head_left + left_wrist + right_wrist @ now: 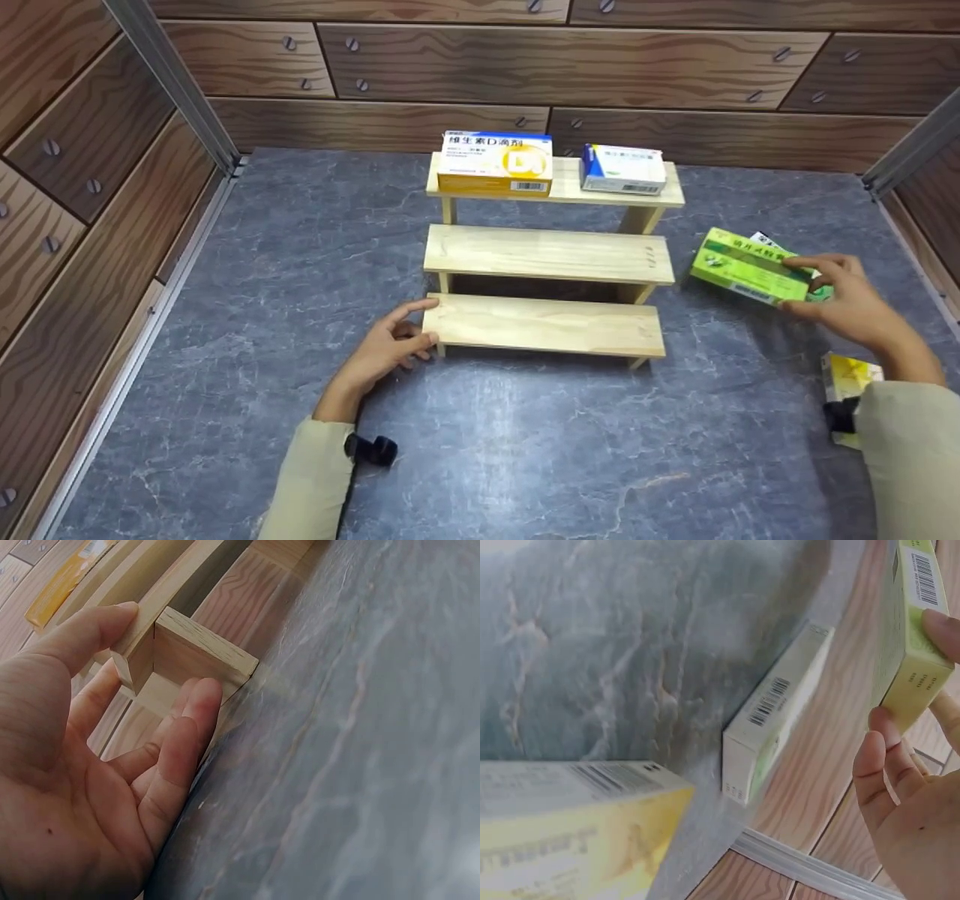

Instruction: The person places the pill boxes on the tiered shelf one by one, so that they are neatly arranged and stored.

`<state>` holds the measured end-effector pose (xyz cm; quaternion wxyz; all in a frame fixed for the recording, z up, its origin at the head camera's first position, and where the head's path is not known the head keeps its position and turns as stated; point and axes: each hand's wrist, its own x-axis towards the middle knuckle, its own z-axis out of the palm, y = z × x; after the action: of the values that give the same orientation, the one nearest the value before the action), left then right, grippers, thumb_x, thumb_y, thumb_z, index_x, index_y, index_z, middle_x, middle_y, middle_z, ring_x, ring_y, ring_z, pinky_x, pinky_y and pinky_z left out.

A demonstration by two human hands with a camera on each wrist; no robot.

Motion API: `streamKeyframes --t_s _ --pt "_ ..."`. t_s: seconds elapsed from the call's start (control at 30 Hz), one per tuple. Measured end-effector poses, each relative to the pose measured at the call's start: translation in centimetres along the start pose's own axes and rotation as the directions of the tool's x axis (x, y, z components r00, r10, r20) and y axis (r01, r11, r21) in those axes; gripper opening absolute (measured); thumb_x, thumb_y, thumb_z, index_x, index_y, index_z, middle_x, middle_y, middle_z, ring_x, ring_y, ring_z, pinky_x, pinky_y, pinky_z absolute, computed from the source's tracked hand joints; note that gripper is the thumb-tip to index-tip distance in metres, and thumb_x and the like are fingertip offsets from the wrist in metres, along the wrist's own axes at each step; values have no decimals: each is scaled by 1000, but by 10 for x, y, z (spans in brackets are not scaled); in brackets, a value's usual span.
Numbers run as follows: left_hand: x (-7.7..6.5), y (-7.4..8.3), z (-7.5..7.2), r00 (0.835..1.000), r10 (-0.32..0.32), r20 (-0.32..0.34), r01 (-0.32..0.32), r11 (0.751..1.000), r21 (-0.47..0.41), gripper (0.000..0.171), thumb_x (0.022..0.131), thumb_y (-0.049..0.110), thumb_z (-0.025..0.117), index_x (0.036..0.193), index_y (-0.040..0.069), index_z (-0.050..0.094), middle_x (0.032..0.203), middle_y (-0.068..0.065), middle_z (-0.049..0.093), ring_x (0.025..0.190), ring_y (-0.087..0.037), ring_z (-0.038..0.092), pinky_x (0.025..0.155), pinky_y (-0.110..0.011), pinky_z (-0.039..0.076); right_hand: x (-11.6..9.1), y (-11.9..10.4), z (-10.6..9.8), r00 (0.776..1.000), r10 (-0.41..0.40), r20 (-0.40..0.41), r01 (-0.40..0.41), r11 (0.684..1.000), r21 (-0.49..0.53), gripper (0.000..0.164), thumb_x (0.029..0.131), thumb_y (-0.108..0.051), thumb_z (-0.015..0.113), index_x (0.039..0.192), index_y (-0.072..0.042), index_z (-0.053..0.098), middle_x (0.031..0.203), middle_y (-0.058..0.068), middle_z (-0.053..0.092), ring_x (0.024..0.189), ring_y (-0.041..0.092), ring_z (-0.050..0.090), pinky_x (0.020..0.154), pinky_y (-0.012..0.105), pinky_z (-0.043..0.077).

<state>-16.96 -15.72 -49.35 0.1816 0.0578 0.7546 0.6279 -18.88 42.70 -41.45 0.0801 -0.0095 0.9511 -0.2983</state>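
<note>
A three-step wooden display rack point(547, 324) stands in the middle of the grey table. At its lowest step, my left hand point(386, 346) pinches the left end of the board between thumb and index finger; the other fingers curl loosely beside the leg in the left wrist view. My right hand point(851, 300) grips a green medicine box point(754, 266) by its right end, thumb on one side and fingers on the other. That box is held tilted above the table, right of the rack. Behind it, a white-and-green box point(776, 716) lies on the table, partly hidden in the head view.
On the top step sit an orange-and-white vitamin D box point(495, 163) and a smaller blue-and-white box point(624, 169). A yellow box point(851, 375) lies under the right forearm, partly covered by the sleeve. Wood-patterned walls point(570, 67) enclose the table at the back and sides.
</note>
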Motion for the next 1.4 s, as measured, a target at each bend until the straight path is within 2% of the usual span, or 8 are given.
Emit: streamKeyframes --t_s 0.23,0.4,0.47,0.63,0.7,0.9,1.13,1.4 --pt "0 0 1 1000 0 0 0 1000 -1 58 90 26 70 143 19 48 89 -9 66 73 -17 68 56 -26 49 -5 -6 -10 996 18 -90 -22 999 -42 70 92 -26 66 144 7 34 139 33 15 103 40 35 66 26 35" --pt "0 0 1 1000 3 3 -3 1000 -8 58 90 24 70 143 18 47 88 -9 67 72 -17 67 56 -26 48 -9 -12 -17 991 -13 -132 7 999 -45 67 93 -23 64 145 7 33 141 34 15 99 40 34 69 40 36" --pt "-1 0 1 1000 4 5 -4 1000 -10 58 90 24 70 143 17 47 88 -10 67 72 -17 67 55 -26 47 -10 -15 -20 987 -34 -154 28 999 -44 66 92 -21 65 144 6 35 140 31 17 98 37 35 69 35 37" --pt "0 1 0 1000 -5 -2 5 1000 -8 58 89 25 70 142 19 48 87 -9 67 72 -16 67 55 -26 47 -14 -28 -26 972 -83 -220 79 997 -27 63 88 -16 70 142 0 42 134 16 24 93 0 33 62 9 31" --pt "0 1 0 1000 -8 -6 8 1000 -13 57 89 25 71 142 20 49 87 -8 67 72 -17 67 55 -26 47 -15 -35 -28 966 -103 -235 102 995 -14 61 87 -14 71 141 0 44 133 13 24 89 -8 30 64 5 31" --pt "0 1 0 1000 -4 -1 4 1000 -24 56 89 25 70 141 22 49 86 -7 66 72 -17 66 55 -26 47 -18 -55 -29 957 -176 -229 187 982 29 63 87 -6 70 143 -1 42 137 13 22 91 -8 33 67 0 33" --pt "-1 1 0 1000 -1 -1 1 1000 -26 56 89 26 71 141 24 50 85 -6 65 72 -16 66 55 -26 47 -25 -85 -29 939 -260 -226 273 962 29 62 84 -1 72 141 -6 47 130 -22 22 97 -6 34 71 0 33" --pt "0 1 0 1000 -7 -5 7 1000 -21 57 89 24 71 141 20 49 85 -8 66 71 -16 66 56 -25 47 -25 -128 -23 907 -392 -153 401 915 35 64 80 6 72 139 -2 47 132 -20 24 101 -1 33 69 5 35"
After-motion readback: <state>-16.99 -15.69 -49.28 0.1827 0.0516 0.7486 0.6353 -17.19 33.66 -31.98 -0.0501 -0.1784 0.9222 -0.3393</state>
